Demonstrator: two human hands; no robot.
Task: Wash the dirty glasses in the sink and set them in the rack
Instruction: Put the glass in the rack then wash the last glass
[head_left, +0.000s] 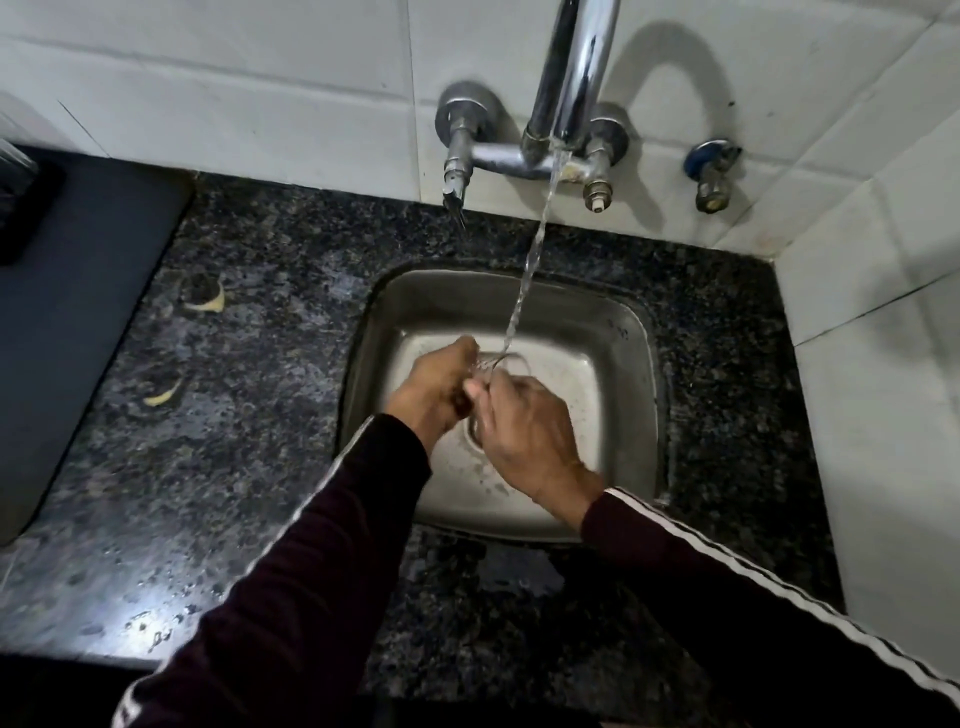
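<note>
A clear glass (493, 364) is held over the steel sink (618, 332), its rim under the running stream of water (535, 244) from the chrome tap (571, 73). My left hand (436, 389) grips the glass from the left. My right hand (524, 426) curls round it from the right and near side. Most of the glass is hidden by both hands, and the picture is blurred there.
Dark speckled granite counter (249, 415) surrounds the sink, with two yellowish scraps (208, 301) on its left part. A dark tray or mat (72, 291) lies at far left. White tiled walls stand behind and to the right, with a small blue-capped valve (711, 171).
</note>
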